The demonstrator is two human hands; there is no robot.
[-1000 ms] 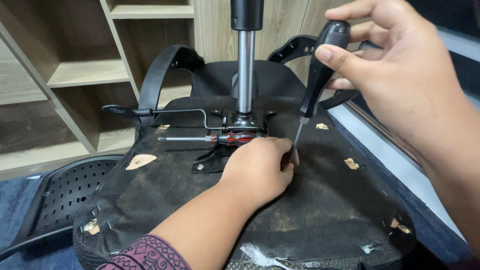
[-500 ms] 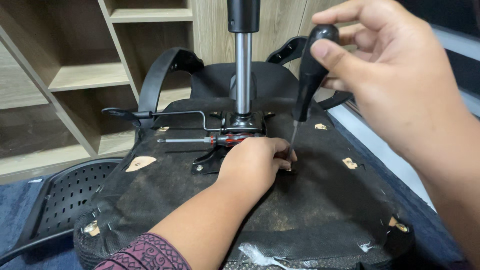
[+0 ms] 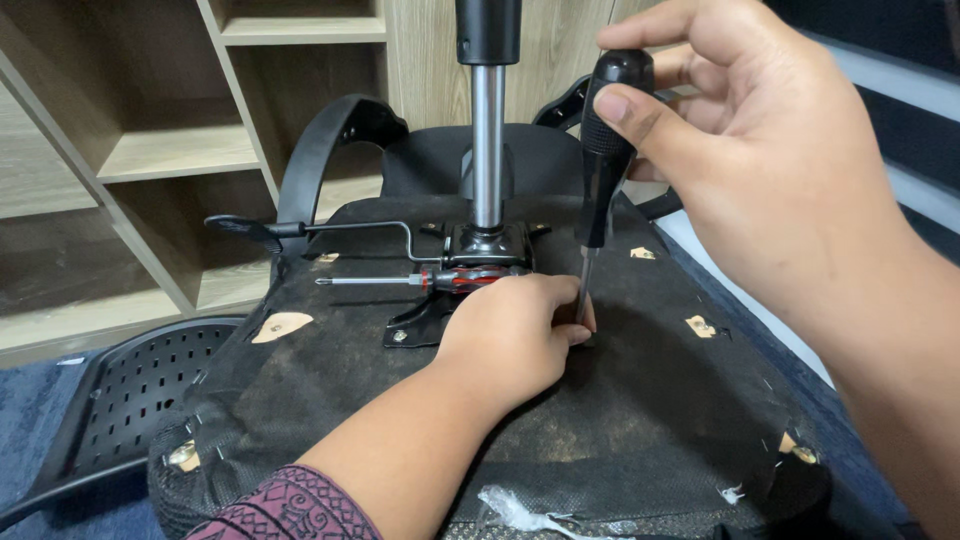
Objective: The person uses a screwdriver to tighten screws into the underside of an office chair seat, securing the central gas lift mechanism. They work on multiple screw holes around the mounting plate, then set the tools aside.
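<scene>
Bare left hand (image 3: 515,335), maroon patterned sleeve cuff (image 3: 290,508) at its forearm, bare right hand (image 3: 770,170), no glove, no sleeve visible

head view looks down, close over an upturned chair seat (image 3: 620,420).

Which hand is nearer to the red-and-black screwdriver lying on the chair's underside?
Left. The left hand rests on the seat base right beside the red-and-black screwdriver, touching or nearly touching its handle. The right hand is raised above, gripping a black-handled screwdriver.
</scene>
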